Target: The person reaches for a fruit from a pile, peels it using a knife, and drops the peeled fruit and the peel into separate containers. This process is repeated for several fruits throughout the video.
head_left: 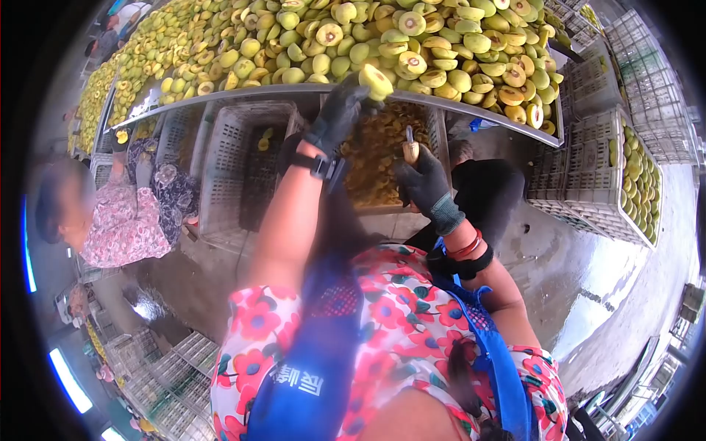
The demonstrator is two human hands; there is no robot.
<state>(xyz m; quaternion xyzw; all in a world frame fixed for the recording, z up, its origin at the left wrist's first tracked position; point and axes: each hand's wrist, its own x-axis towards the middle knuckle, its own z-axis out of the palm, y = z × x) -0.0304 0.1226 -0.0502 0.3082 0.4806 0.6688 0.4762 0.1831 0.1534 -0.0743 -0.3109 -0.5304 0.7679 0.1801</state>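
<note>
My left hand (pixel 340 112), in a dark glove, is raised at the near edge of the fruit table, its fingers closed on a yellow-green fruit half (pixel 376 82). Lower and to the right, my right hand (pixel 428 184), gloved too, grips a small tool (pixel 410 145) with a pale handle and a short metal tip pointing up. The tip is apart from the fruit. Below my hands stands a crate of brown scraps (pixel 386 158). Halved fruits (pixel 323 44), some with brown pits showing, are heaped on the table.
The table's metal rim (pixel 482 112) runs across in front of me. A grey crate (pixel 220 173) holding a few pieces stands left, and a fruit-filled crate (pixel 581 173) right. A co-worker (pixel 129 220) sits at the left. The floor (pixel 559 257) looks wet.
</note>
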